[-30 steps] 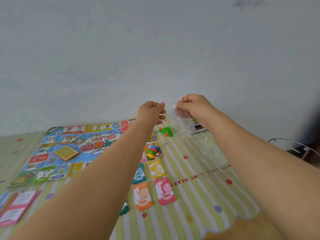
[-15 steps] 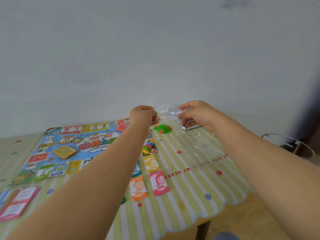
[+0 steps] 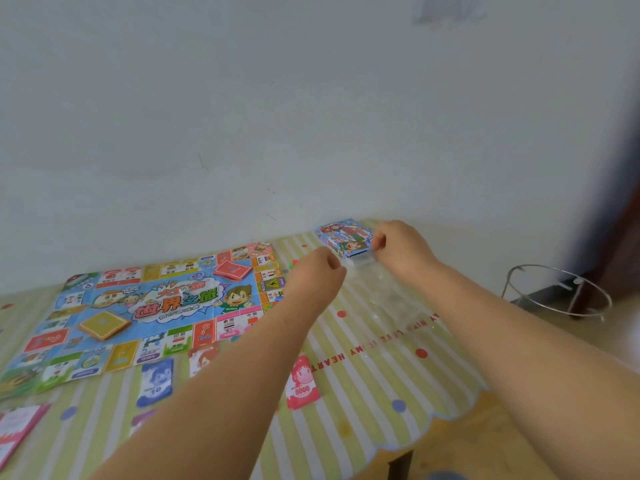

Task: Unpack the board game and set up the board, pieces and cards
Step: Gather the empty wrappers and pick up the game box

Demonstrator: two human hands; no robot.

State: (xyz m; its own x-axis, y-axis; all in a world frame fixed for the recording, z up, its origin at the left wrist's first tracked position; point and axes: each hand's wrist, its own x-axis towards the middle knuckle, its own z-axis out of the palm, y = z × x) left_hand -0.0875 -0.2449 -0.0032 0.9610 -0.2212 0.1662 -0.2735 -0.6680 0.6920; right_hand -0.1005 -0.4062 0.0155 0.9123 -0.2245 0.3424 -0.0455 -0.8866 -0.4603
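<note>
The right hand point(image 3: 398, 251) had its fingers curled, pinching the top of the clear plastic bag point(image 3: 391, 296) on the table point(image 3: 381, 382). The left hand point(image 3: 317, 271) was curled too, but I could not tell what it held. The game board point(image 3: 156, 306) lay flat at 9 o'clock from it.

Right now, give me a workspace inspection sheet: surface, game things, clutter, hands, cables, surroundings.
Surface: striped, dotted tablecloth, lying flat.
Job's things: game board unfolded flat, red deck and yellow deck on it; money notes along its near edge; game box at the cloth's far edge.
Clutter: clear bag lying in front of the box.
Hands: right hand pinches the bag's far edge; left hand curled, contents hidden.
Cables: nothing seen.
Surroundings: white wall; wire stand on the floor, right.
</note>
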